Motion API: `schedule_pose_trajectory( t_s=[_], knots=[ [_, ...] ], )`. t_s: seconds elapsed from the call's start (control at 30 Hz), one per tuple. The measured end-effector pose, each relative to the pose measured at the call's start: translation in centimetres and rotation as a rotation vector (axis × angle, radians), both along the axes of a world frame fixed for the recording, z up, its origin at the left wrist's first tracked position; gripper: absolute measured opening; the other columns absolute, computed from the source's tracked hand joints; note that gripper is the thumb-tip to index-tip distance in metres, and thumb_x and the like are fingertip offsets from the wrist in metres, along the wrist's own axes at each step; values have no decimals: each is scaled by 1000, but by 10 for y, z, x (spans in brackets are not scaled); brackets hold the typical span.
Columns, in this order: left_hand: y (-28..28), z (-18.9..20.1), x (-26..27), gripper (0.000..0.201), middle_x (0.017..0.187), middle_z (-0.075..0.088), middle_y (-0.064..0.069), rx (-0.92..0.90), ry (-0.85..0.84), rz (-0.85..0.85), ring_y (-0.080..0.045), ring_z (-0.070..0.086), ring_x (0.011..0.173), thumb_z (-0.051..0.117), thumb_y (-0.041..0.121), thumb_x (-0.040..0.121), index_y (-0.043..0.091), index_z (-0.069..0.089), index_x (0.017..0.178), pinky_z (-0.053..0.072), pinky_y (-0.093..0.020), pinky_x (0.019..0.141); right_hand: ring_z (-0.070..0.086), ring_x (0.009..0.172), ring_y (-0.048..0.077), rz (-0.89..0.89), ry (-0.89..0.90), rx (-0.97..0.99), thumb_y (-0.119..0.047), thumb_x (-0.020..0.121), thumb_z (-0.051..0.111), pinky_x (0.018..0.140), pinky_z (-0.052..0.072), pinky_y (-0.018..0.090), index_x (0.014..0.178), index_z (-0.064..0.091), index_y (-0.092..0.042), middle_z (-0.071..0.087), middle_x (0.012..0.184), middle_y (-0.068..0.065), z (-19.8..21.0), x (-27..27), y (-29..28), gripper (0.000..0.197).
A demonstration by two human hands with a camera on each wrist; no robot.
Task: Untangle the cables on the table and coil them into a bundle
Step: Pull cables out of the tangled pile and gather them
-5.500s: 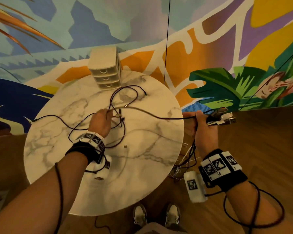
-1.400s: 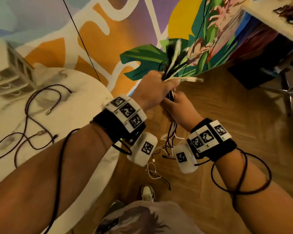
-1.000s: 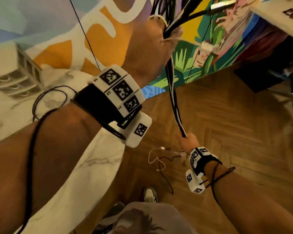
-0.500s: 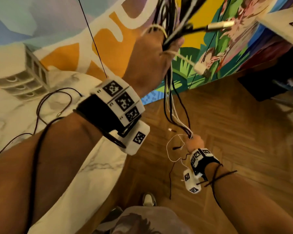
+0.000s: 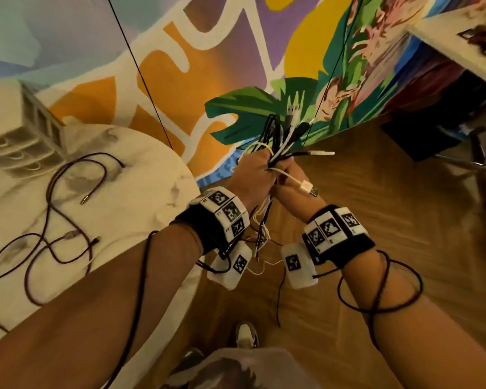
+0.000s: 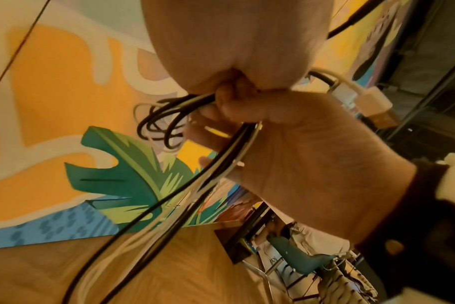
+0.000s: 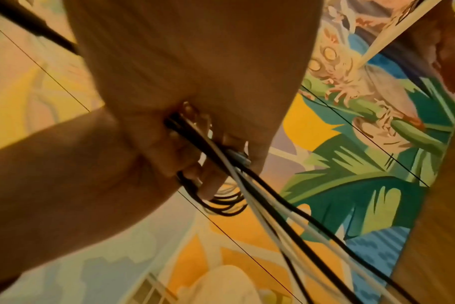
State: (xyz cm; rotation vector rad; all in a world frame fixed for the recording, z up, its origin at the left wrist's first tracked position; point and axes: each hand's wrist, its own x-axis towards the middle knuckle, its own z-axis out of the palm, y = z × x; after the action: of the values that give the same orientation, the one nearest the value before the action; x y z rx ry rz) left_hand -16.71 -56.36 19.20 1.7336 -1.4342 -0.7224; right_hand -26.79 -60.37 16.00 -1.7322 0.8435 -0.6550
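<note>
i see both hands raised together off the right edge of the bench [image 5: 141, 192], over the wooden floor [image 5: 376, 220]. my left hand [image 5: 251, 175] is fisted round a bundle of cables [image 5: 278, 141], black and white, whose plug ends fan out above the knuckles. my right hand [image 5: 288, 181] sits just under and against the left, its fingers curled round the same bundle. a white usb plug [image 5: 306, 188] pokes out beside the right hand. from the left wrist view the bundle's strands run down out of the two fists toward the floor, and small loops bulge out beside the fingers. below the wrists, loose tails dangle. on the bench, dark cables [image 5: 56, 220] lie sprawled in loops, well apart from the hands, with a small drawer unit [image 5: 20, 130] at the bench's far side.
</note>
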Motion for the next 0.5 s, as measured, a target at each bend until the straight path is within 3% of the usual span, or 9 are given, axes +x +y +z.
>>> schedule_pose_trajectory(
  t_s=[0.07, 0.13, 0.2, 0.23, 0.3, 0.33, 0.4, 0.47, 0.5],
  knots=[
    [3, 1, 5, 31, 60, 48, 6, 46, 3, -31, -4, 44, 54, 58, 26, 92, 15, 58, 63, 33, -9, 51, 52, 64, 8, -23, 43, 30, 9, 89, 49, 59, 45, 19, 88, 61, -4, 58, 79, 3, -4, 5, 3, 18],
    [8, 2, 16, 34, 59, 51, 0, 76, -44, -66, -11, 47, 55, 58, 24, 92, 15, 55, 59, 35, -16, 54, 48, 62, 8, -92, 78, 38, -4, 95, 46, 57, 37, 20, 81, 59, -17, 55, 72, -5, -22, 0, 2, 23],
    [12, 3, 28, 25, 67, 59, -7, 108, -24, -68, -17, 51, 62, 58, 19, 93, 7, 65, 72, 38, -24, 60, 52, 62, 8, -207, 100, 50, -13, 97, 47, 56, 38, 14, 83, 61, -15, 58, 71, -6, -42, -7, -3, 20],
    [15, 5, 34, 29, 63, 57, -8, 113, 7, -30, -16, 50, 58, 57, 22, 93, 7, 65, 70, 35, -24, 57, 49, 58, 8, -277, 131, 67, -15, 97, 48, 51, 36, 11, 77, 60, -16, 56, 66, -6, -50, -14, -6, 23],
    [19, 10, 49, 40, 50, 44, -2, 94, 37, 98, -11, 37, 44, 57, 32, 93, 9, 57, 60, 26, -21, 46, 42, 51, 11, -355, 246, 90, -15, 96, 48, 47, 33, 19, 64, 52, -17, 47, 56, -3, -68, -28, -8, 33],
    [20, 14, 55, 38, 48, 38, 1, 57, 79, 159, -9, 32, 40, 58, 33, 92, 9, 58, 62, 23, -21, 43, 43, 54, 17, -352, 353, 108, -16, 95, 49, 50, 32, 25, 62, 50, -16, 48, 57, 1, -80, -38, -8, 33],
    [19, 23, 66, 22, 47, 33, 3, -20, 258, 274, -8, 27, 38, 62, 34, 87, 17, 63, 73, 21, -25, 43, 49, 65, 26, -308, 653, 143, -21, 94, 49, 56, 34, 29, 68, 55, -11, 55, 69, 10, -109, -57, -8, 29],
    [17, 30, 72, 27, 45, 27, 3, -65, 448, 334, -16, 22, 40, 63, 41, 76, 15, 58, 75, 17, -29, 47, 55, 73, 29, -211, 913, 217, -26, 92, 52, 61, 39, 31, 87, 63, -3, 59, 81, 13, -135, -72, -3, 26],
    [17, 33, 70, 31, 42, 25, 5, -75, 507, 323, -18, 20, 39, 62, 41, 79, 14, 51, 68, 18, -30, 47, 56, 76, 28, -130, 990, 247, -26, 92, 54, 63, 41, 31, 97, 64, -2, 60, 84, 12, -143, -76, 1, 27]
  ],
)
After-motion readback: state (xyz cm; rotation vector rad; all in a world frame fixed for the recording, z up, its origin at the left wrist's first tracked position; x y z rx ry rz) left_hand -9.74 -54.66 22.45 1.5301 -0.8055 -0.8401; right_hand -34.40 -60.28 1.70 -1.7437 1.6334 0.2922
